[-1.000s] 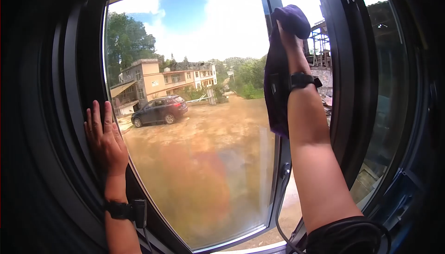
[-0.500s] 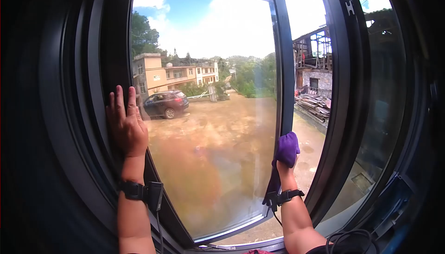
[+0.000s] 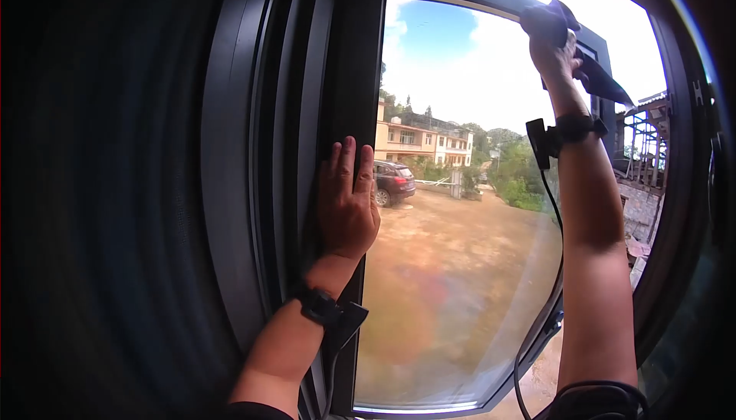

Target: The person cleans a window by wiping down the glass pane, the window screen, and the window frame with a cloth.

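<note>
My left hand [image 3: 350, 209] lies flat against the dark hinge-side frame of an open window sash [image 3: 364, 75], fingers stretched upward. Up at the sash's top right corner, my right hand [image 3: 555, 53] grips a purple cloth [image 3: 547, 24], which looks dark against the bright sky. Part of the cloth covers the knuckles and a loose end hangs off to the right. The cloth is against the upper frame. Between the two hands is the glass pane [image 3: 452, 266], with faint reflections on it.
Each wrist wears a black strap with a small box and cable; the right cable [image 3: 553, 197] dangles before the glass. Dark outer frame rails [image 3: 238, 151] stand at left. Outside are a parked car [image 3: 395, 184], a beige building [image 3: 422, 142] and a dirt yard.
My right hand has moved from low on the sash's right edge up to its top right corner with the cloth. My left hand stays on the frame. The view has shifted left.
</note>
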`<state>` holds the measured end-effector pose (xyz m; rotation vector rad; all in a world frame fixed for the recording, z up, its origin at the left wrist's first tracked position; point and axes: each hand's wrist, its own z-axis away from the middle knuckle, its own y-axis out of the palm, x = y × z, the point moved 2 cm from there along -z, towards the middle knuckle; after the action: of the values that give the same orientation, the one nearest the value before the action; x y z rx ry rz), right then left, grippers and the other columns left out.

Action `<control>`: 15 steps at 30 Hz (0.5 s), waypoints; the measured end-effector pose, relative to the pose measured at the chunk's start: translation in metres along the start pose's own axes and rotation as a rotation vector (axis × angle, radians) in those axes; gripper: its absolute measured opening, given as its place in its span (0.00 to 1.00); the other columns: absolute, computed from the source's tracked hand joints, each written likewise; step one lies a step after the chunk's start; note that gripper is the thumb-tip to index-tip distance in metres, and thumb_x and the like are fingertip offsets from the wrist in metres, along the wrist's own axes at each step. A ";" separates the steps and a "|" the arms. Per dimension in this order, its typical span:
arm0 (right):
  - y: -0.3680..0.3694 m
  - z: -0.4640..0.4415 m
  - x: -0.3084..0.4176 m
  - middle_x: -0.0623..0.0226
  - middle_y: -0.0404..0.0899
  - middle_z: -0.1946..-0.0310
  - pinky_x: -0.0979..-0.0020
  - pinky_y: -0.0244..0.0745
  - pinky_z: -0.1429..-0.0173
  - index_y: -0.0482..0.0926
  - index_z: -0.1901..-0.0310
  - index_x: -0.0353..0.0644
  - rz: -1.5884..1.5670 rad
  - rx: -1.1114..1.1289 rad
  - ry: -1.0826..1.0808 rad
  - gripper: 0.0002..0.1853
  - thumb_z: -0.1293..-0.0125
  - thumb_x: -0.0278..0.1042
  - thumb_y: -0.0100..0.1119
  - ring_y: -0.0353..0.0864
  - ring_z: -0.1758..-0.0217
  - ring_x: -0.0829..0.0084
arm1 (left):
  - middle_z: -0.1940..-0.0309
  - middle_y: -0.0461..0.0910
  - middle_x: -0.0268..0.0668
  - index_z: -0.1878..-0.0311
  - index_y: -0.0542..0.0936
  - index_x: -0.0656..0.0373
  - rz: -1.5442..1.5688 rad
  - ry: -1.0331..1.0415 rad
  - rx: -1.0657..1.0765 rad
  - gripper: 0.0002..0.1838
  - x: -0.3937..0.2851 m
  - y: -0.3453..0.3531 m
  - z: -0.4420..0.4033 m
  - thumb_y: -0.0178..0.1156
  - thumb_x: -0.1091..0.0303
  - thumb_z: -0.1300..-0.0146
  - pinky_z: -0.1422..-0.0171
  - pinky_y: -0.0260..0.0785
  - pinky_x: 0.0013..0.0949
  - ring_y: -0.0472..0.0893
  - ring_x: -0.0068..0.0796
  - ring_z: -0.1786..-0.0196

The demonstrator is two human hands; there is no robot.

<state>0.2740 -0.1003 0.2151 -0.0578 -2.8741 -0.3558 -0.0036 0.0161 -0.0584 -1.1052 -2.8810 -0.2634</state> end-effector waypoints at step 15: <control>-0.004 0.225 0.133 0.43 0.63 0.38 0.52 0.54 0.29 0.63 0.33 0.57 -0.120 0.252 -0.687 0.35 0.45 0.27 0.53 0.56 0.31 0.45 | 0.47 0.77 0.49 0.46 0.78 0.65 0.274 -0.071 -0.239 0.17 0.009 -0.048 0.007 0.48 0.80 0.37 0.43 0.71 0.35 0.78 0.45 0.46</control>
<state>0.0920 -0.0476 0.0354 0.0492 -3.5877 0.0262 -0.0419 -0.0117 -0.0715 -1.5583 -2.7638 -0.5768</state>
